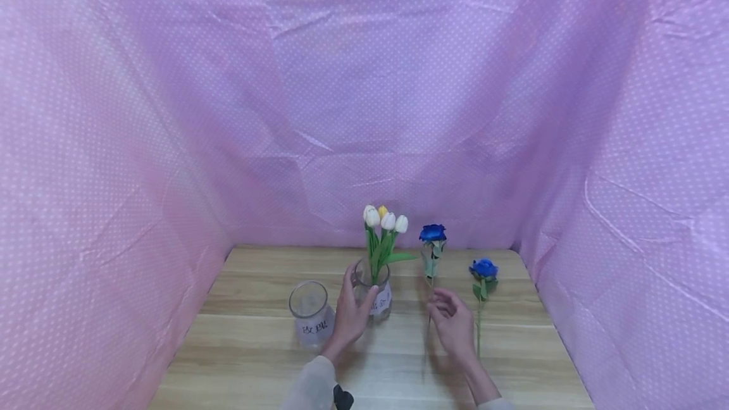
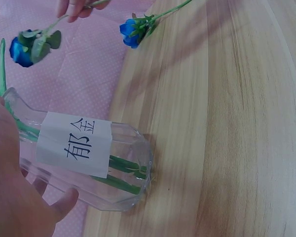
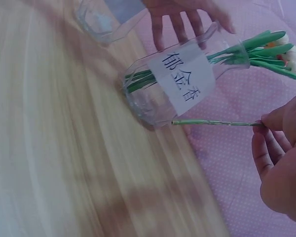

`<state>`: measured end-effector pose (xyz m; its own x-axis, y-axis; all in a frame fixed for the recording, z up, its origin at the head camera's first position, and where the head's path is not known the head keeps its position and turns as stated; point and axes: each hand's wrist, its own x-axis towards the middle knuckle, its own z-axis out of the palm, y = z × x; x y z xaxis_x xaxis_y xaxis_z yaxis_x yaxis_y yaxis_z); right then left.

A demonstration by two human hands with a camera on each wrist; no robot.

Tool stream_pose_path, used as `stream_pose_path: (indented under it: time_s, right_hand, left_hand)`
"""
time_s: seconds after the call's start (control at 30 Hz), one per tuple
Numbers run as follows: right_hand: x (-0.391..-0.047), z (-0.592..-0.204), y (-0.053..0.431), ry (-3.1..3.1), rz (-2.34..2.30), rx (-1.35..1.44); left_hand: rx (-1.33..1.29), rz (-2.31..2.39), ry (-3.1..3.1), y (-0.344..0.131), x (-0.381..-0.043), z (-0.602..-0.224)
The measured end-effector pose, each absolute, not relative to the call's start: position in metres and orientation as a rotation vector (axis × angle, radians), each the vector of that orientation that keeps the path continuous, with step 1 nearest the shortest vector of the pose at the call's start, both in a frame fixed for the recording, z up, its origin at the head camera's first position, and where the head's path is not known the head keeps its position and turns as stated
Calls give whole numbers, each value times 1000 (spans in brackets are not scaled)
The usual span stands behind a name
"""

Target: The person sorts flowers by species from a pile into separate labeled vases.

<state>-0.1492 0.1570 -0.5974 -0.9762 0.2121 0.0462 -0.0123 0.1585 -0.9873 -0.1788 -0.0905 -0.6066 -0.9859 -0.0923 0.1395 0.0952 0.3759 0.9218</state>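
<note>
My left hand (image 1: 352, 314) holds a clear glass vase (image 1: 383, 309) round its neck, with the thumb in front and the fingers on the far side. White tulips (image 1: 388, 223) and a yellow one stand in this vase, their green stems (image 2: 119, 185) showing through the glass. A white paper label (image 3: 181, 79) with handwritten characters is stuck to it. To the right of the vase, my right hand (image 1: 454, 324) pinches the thin stem (image 3: 217, 122) of a blue rose (image 1: 433, 233) between thumb and fingers. The rose is raised with its bloom up, away from the vase mouth.
Another blue rose (image 1: 484, 269) lies on the wooden table (image 1: 245, 359), right of my right hand. A second labelled glass vase (image 1: 307, 312) stands left of my left hand. Pink dotted cloth (image 1: 364, 112) surrounds the table at the back and sides.
</note>
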Motion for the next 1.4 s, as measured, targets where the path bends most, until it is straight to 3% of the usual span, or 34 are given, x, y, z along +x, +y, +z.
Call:
stream_pose_path:
  time_s: [1.4]
  right_hand:
    - [-157,-533,144,-1977,1875,100]
  left_hand:
    - [48,-1563,-2474,-89,-170,-590]
